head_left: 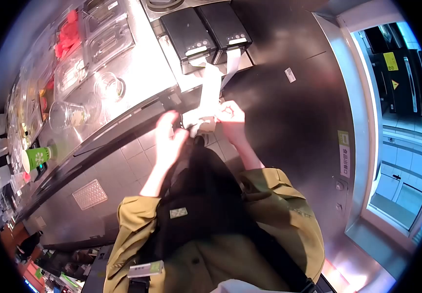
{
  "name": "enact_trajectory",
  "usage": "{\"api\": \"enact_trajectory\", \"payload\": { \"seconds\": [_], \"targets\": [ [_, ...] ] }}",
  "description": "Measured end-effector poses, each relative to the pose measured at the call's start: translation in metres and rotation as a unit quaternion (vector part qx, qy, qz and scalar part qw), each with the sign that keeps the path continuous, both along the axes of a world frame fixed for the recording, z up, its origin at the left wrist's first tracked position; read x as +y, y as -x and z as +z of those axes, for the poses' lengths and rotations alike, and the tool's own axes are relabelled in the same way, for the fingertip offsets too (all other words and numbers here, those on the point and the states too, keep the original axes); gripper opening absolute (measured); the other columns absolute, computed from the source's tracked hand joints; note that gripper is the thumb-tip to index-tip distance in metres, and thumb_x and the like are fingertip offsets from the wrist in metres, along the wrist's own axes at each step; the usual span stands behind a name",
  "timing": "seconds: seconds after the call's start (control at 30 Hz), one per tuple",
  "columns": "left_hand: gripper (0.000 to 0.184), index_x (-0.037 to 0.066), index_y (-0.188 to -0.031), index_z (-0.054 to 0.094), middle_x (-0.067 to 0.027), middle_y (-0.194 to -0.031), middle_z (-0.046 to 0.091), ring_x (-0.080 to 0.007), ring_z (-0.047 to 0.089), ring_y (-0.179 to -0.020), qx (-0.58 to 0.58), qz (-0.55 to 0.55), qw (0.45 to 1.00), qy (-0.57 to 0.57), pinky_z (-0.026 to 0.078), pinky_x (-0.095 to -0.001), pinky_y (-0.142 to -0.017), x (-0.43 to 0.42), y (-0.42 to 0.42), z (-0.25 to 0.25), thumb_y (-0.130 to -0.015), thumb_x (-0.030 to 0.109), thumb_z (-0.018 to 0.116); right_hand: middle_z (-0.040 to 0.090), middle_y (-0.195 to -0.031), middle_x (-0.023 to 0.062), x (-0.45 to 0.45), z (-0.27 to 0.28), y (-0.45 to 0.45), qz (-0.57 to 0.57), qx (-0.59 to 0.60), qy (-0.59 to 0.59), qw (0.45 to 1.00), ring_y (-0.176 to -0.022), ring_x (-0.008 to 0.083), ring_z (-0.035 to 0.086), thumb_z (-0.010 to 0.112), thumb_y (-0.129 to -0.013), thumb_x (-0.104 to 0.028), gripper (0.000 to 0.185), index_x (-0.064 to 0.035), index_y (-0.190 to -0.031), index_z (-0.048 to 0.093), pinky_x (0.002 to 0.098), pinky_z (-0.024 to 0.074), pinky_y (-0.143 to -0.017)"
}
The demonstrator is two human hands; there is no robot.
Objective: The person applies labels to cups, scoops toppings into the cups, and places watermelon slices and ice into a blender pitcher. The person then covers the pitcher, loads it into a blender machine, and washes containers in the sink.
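Note:
Two black label printers, one (187,33) beside another (224,25), stand at the counter's end. White paper strips hang from their front slots, and one long strip of labels (211,89) runs down between my hands. My right hand (233,121) is closed, its fingers pinching at the strip's lower right side. On the other side, my left hand (168,140) has thumb and fingers apart near the strip's lower end, apparently holding nothing. Overexposure hides the print and the exact finger contact.
Clear plastic cups (66,115) and lidded containers (108,43) crowd the counter at left, with a green cup (37,158) near its edge. Right of me, a dark metal surface (289,117) meets a framed opening (367,122). A drain grate (90,194) lies in the tiled floor.

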State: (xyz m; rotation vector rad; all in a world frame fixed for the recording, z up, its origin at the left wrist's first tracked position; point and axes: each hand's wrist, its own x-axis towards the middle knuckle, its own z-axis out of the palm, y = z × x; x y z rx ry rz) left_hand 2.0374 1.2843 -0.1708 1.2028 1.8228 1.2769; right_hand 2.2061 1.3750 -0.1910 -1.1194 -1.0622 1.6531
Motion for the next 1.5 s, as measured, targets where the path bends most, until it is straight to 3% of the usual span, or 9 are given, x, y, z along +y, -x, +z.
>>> {"api": "enact_trajectory", "payload": {
  "seconds": [0.27, 0.37, 0.5, 0.8, 0.9, 1.03, 1.23, 1.4, 1.5],
  "targets": [
    [0.031, 0.001, -0.106, 0.054, -0.0038, -0.09, 0.06, -0.0084, 0.054, -0.082, -0.247, -0.169, 0.945, 0.128, 0.043, -0.0217, -0.076, 0.001, -0.036, 0.053, -0.076, 0.008, 0.06, 0.059, -0.085, 0.0066, 0.011, 0.091, -0.009, -0.02, -0.021, -0.026, 0.999, -0.077, 0.0124, 0.056, 0.059, -0.076, -0.002, 0.02, -0.0012, -0.095, 0.055, 0.0225, 0.0451, -0.068],
    [0.026, 0.001, -0.104, 0.055, -0.0039, -0.091, 0.059, -0.0096, 0.054, -0.084, -0.35, -0.158, 0.921, 0.072, 0.043, -0.0228, -0.077, -0.002, -0.038, 0.068, -0.078, 0.005, 0.056, 0.058, -0.091, 0.0098, -0.003, 0.118, -0.014, -0.105, -0.317, -0.458, 0.824, -0.09, 0.0199, 0.055, 0.062, -0.071, -0.002, 0.024, -0.0029, -0.095, 0.058, 0.0289, 0.0449, -0.077],
    [0.026, 0.0, -0.104, 0.055, -0.0048, -0.095, 0.058, -0.0115, 0.054, -0.086, -0.299, -0.248, 0.921, 0.033, 0.042, -0.0244, -0.078, 0.0, -0.035, 0.083, -0.078, 0.003, 0.055, 0.061, -0.094, 0.0067, -0.011, 0.136, -0.027, 0.161, -0.385, -0.586, 0.695, -0.091, 0.0243, 0.055, 0.061, -0.072, -0.014, 0.018, -0.0075, -0.089, 0.063, 0.0344, 0.0433, -0.076],
    [0.029, 0.002, -0.106, 0.053, -0.0046, -0.09, 0.056, -0.0107, 0.052, -0.084, -0.349, -0.273, 0.895, 0.061, 0.043, -0.0235, -0.078, 0.004, -0.032, 0.081, -0.077, 0.003, 0.058, 0.062, -0.08, 0.0069, 0.017, 0.139, -0.04, 0.31, -0.298, -0.514, 0.743, -0.071, 0.0244, 0.057, 0.059, -0.074, -0.014, 0.012, -0.0073, -0.084, 0.063, 0.0322, 0.0436, -0.067],
    [0.031, 0.001, -0.107, 0.053, -0.0043, -0.093, 0.056, -0.011, 0.052, -0.087, -0.397, -0.258, 0.878, 0.078, 0.042, -0.0238, -0.079, 0.002, -0.032, 0.08, -0.077, 0.003, 0.059, 0.061, -0.076, 0.0072, 0.024, 0.146, -0.037, 0.274, -0.384, -0.526, 0.708, -0.068, 0.0249, 0.057, 0.059, -0.073, -0.014, 0.01, -0.0057, -0.079, 0.061, 0.0329, 0.0439, -0.065],
    [0.03, 0.002, -0.107, 0.054, -0.006, -0.099, 0.058, -0.0117, 0.054, -0.089, -0.439, -0.231, 0.867, 0.048, 0.043, -0.0253, -0.079, -0.004, -0.036, 0.044, -0.079, 0.006, 0.058, 0.063, -0.08, 0.0088, 0.039, 0.174, -0.037, -0.168, -0.322, -0.539, 0.76, -0.072, 0.0232, 0.059, 0.061, -0.072, -0.005, 0.01, -0.0059, -0.082, 0.063, 0.0312, 0.0454, -0.067],
    [0.03, 0.004, -0.106, 0.054, -0.0058, -0.092, 0.058, -0.0111, 0.054, -0.083, -0.406, -0.194, 0.893, -0.007, 0.044, -0.0263, -0.074, -0.013, -0.035, 0.071, -0.078, 0.013, 0.059, 0.061, -0.084, 0.0116, -0.054, 0.17, 0.002, 0.173, -0.269, -0.814, 0.484, -0.072, 0.0221, 0.058, 0.06, -0.077, -0.018, 0.023, 0.0011, -0.089, 0.059, 0.0352, 0.0398, -0.063],
    [0.031, 0.005, -0.105, 0.055, -0.0057, -0.085, 0.059, -0.0106, 0.055, -0.078, -0.427, -0.162, 0.888, -0.048, 0.045, -0.0272, -0.07, -0.002, -0.041, 0.086, -0.077, 0.018, 0.06, 0.057, -0.096, 0.0096, -0.045, 0.177, 0.0, 0.193, -0.305, -0.679, 0.639, -0.086, 0.0234, 0.055, 0.066, -0.071, -0.021, 0.026, -0.0036, -0.09, 0.061, 0.0356, 0.0395, -0.072],
    [0.033, 0.01, -0.1, 0.056, -0.005, -0.077, 0.056, -0.0129, 0.054, -0.073, -0.1, -0.153, 0.983, 0.016, 0.043, -0.0275, -0.065, -0.007, -0.033, 0.11, -0.074, 0.03, 0.062, 0.056, -0.096, 0.0101, -0.033, 0.167, -0.002, 0.132, -0.369, -0.618, 0.681, -0.089, 0.0265, 0.053, 0.067, -0.067, -0.006, 0.023, -0.0028, -0.088, 0.06, 0.0357, 0.0394, -0.076]
  ]
}}
